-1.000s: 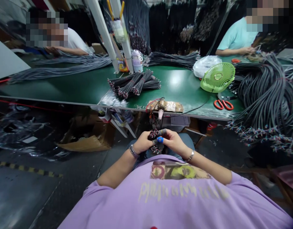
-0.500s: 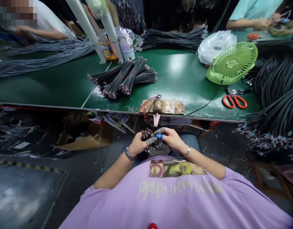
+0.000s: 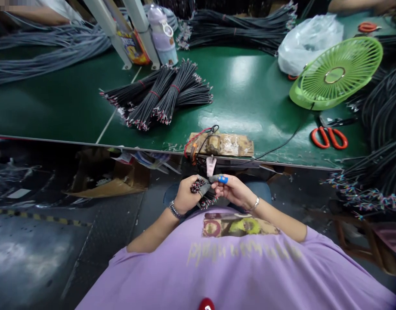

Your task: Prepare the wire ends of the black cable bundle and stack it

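My left hand (image 3: 185, 197), with a finger cot on its thumb, is closed round a bundle of short black cables (image 3: 197, 186) with red and white wire ends. My right hand (image 3: 236, 190) wears blue tape on a digit. Its fingertips are pinched together just right of the bundle, and what they hold is too small to make out. Right above these fingertips, a pinkish-white clip-like piece (image 3: 211, 165) hangs at the bench edge, below a taped wooden block (image 3: 235, 145) with red and black leads.
Tied bundles of black cables (image 3: 167, 92) lie on the green bench (image 3: 249, 112). To the right are a green fan (image 3: 340, 73), red-handled scissors (image 3: 329, 137), a plastic bag (image 3: 309, 43) and long cables (image 3: 382, 116). A bottle (image 3: 162, 34) stands beside the white posts. Co-workers' arms show at the far side.
The view has tilted down and closer to the bench. My right fingertips have shifted up toward the hanging clip-like piece; my left hand still grips the cable bundle.
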The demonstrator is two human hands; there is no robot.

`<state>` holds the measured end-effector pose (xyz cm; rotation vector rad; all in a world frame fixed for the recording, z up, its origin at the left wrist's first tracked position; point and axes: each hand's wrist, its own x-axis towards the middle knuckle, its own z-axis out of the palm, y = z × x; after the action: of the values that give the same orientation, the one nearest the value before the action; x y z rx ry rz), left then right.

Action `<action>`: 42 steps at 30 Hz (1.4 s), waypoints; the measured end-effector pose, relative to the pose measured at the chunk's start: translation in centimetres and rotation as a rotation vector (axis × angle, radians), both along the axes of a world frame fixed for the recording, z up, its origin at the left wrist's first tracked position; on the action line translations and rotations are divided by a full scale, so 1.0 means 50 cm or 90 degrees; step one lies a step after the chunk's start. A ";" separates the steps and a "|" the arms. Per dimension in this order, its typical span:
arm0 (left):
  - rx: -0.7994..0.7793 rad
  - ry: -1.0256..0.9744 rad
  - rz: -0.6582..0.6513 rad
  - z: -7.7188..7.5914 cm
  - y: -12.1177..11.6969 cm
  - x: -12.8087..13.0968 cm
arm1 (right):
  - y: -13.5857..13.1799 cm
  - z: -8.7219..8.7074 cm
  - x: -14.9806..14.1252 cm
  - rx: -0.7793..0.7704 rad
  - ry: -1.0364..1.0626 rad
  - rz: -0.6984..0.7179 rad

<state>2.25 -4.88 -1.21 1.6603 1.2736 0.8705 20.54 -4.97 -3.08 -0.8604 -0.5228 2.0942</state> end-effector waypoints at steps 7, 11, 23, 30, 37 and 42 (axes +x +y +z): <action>-0.018 0.033 -0.110 -0.011 0.005 -0.003 | 0.002 0.013 0.015 0.253 -0.270 -0.032; -0.116 -0.054 -0.135 -0.005 -0.001 -0.003 | -0.002 0.026 0.027 0.412 -0.349 0.000; 0.111 0.034 -0.048 -0.002 -0.018 -0.001 | -0.017 0.015 0.019 -0.027 -0.012 0.023; 0.125 0.067 -0.044 0.001 -0.017 0.000 | -0.010 0.017 0.013 -0.045 -0.002 0.032; 0.096 0.050 -0.032 -0.004 -0.017 0.000 | -0.011 0.010 0.012 -0.061 0.014 0.039; 0.051 0.011 -0.027 -0.007 -0.016 0.001 | -0.011 0.004 0.010 -0.062 0.022 0.034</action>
<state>2.29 -5.69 -1.57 1.7551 1.2249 0.8925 21.05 -5.51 -2.86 -0.8720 -0.4317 2.1949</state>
